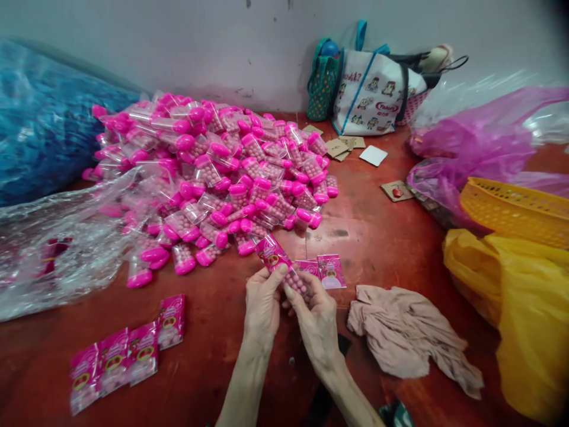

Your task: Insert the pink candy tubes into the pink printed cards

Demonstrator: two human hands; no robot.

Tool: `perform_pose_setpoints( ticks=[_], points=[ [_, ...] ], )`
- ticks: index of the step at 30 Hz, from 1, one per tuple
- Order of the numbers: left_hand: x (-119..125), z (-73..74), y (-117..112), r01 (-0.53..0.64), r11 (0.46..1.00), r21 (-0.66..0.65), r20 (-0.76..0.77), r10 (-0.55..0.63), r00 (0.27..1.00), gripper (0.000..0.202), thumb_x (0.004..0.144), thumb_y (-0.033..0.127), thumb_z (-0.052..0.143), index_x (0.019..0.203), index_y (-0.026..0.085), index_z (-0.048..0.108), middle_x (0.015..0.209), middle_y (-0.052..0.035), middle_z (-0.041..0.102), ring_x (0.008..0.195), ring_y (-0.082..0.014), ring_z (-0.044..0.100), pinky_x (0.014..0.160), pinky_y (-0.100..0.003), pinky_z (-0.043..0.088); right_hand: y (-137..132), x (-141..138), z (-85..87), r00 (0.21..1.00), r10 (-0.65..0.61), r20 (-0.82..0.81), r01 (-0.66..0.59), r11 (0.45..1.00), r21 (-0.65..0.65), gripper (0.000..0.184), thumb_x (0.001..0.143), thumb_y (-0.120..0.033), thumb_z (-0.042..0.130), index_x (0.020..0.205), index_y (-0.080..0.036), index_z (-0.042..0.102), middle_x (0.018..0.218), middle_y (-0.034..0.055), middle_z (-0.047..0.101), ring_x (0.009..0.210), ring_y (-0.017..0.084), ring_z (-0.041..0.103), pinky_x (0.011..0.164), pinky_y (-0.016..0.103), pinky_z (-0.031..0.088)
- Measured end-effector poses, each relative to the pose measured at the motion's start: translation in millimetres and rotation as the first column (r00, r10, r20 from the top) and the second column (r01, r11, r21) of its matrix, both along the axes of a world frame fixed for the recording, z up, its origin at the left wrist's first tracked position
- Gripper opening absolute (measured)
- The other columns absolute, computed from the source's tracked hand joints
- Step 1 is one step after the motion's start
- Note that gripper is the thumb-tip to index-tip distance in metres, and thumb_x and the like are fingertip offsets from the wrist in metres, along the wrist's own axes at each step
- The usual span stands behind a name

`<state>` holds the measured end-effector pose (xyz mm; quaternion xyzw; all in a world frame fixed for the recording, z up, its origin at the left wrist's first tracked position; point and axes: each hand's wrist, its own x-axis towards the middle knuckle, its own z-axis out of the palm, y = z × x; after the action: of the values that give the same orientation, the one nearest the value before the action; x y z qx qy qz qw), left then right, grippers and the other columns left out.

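Between my two hands is a clear candy pack of small pink balls (297, 282), with a pink printed sleeve (272, 252) over its far left end. My left hand (263, 301) is closed with its thumb on the sleeve's lower edge. My right hand (316, 315) is closed around the side with the balls; its lower fingers are partly hidden. Just behind the hands, flat printed pink sleeves (331, 271) lie on the red surface. A large heap of clear candy bottles with bright pink caps (253, 169) spreads beyond them.
Several pink packs (143, 351) lie at the lower left. Clear plastic (84, 237) and a blue bag (48, 124) flank the heap. A beige cloth (406, 332), yellow bag (533, 320), yellow basket (515, 207) and purple bag (484, 130) are rightward; a white tote (373, 95) stands behind.
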<state>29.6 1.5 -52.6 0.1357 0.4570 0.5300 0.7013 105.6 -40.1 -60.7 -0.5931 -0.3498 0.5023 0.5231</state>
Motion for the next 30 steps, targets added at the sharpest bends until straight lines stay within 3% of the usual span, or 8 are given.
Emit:
perform_pose_setpoints(
  ticks=[3,8,12,17,20,24,30],
  points=[
    [3.8,3.3,-4.1,0.022,1.0,0.0,-0.019,-0.022,1.0,0.014,0.067,0.023,0.069,0.067,0.012,0.06,0.047,0.0031,0.054,0.029,-0.0052,0.038,0.024,-0.015,0.025,1.1,-1.9,-1.2,0.992,-0.003,-0.128,0.0,1.0,-0.024,0.026,0.079,-0.032,0.059,0.099,-0.017,0.055,0.064,-0.0015,0.06,0.048,0.011,0.057,0.041,0.02,0.046],
    [1.3,8.4,-6.4,0.005,1.0,0.03,-0.018,-0.004,1.0,0.02,0.071,0.031,0.066,0.073,0.013,0.06,0.048,0.004,0.053,0.027,-0.0039,0.035,0.024,-0.016,0.026,4.3,-5.7,1.4,0.96,0.003,-0.279,-0.007,1.0,-0.014,0.022,0.079,-0.031,0.061,0.093,-0.017,0.052,0.057,-0.0047,0.056,0.044,0.008,0.053,0.038,0.016,0.041],
    [1.7,11.0,-6.8,0.013,1.0,0.019,-0.023,-0.012,1.0,0.024,0.072,0.036,0.064,0.075,0.012,0.06,0.045,0.0051,0.05,0.026,-0.0046,0.036,0.023,-0.016,0.026,4.4,-7.4,2.8,0.957,-0.01,-0.29,0.007,1.0,-0.009,0.021,0.08,-0.031,0.06,0.092,-0.017,0.051,0.055,-0.0055,0.055,0.042,0.007,0.052,0.036,0.015,0.041],
    [6.8,10.1,-8.9,-0.014,1.0,-0.006,-0.084,0.013,0.996,0.023,0.071,0.033,0.066,0.068,0.013,0.057,0.043,0.007,0.047,0.024,-0.0027,0.032,0.021,-0.014,0.022,4.9,-7.7,0.8,0.946,-0.044,-0.322,0.048,0.999,0.005,0.019,0.081,-0.029,0.06,0.093,-0.017,0.051,0.069,-0.0032,0.057,0.044,0.006,0.053,0.036,0.014,0.041],
    [4.9,9.1,-8.4,-0.001,1.0,0.021,-0.055,0.002,0.998,0.024,0.071,0.036,0.065,0.068,0.014,0.055,0.042,0.008,0.045,0.024,-0.0036,0.033,0.021,-0.015,0.025,6.2,-7.1,-0.7,0.931,-0.004,-0.364,0.012,1.0,0.021,0.017,0.081,-0.029,0.06,0.089,-0.017,0.051,0.061,-0.0046,0.056,0.04,0.005,0.05,0.034,0.013,0.039],
    [0.9,8.2,-6.5,0.028,0.999,0.034,-0.056,-0.026,0.998,0.023,0.071,0.034,0.065,0.07,0.013,0.055,0.047,0.0057,0.051,0.026,-0.0047,0.039,0.023,-0.015,0.029,5.7,-6.8,-0.3,0.934,0.038,-0.356,-0.034,0.999,0.019,0.018,0.08,-0.03,0.061,0.087,-0.016,0.05,0.05,-0.0072,0.052,0.036,0.004,0.046,0.032,0.012,0.036],
    [0.0,6.1,-7.2,0.125,0.992,0.026,-0.115,-0.121,0.986,0.017,0.073,0.028,0.064,0.071,0.012,0.057,0.05,0.0034,0.056,0.029,-0.0039,0.039,0.023,-0.013,0.029,4.1,-5.9,4.1,0.953,-0.023,-0.302,0.022,1.0,-0.007,0.021,0.079,-0.03,0.063,0.09,-0.016,0.052,0.062,-0.0057,0.053,0.041,0.004,0.05,0.034,0.012,0.04]
  ],
)
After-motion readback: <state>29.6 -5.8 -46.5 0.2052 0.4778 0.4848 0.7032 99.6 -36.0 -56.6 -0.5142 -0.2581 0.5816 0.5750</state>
